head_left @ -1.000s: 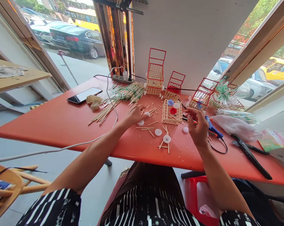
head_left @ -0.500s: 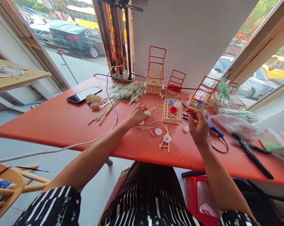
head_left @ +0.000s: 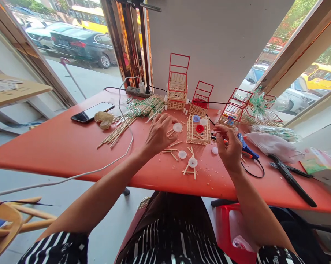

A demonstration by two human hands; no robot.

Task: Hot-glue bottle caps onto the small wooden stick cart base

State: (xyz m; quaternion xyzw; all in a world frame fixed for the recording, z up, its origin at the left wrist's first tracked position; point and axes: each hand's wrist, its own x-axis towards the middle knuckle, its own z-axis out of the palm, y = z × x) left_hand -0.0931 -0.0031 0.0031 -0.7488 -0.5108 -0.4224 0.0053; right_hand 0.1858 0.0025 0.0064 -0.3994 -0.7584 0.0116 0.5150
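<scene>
Left hand [head_left: 160, 132] lifted round white plastic cap [head_left: 177, 127] off table.

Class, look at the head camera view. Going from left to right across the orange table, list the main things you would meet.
Phone → bundle of wooden sticks → left hand holding a white cap → open stick basket → right hand → blue glue gun → black scissors

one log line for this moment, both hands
left hand: pinching white cap | right hand: holding orange-tipped tool | stick basket between, on red table
</scene>
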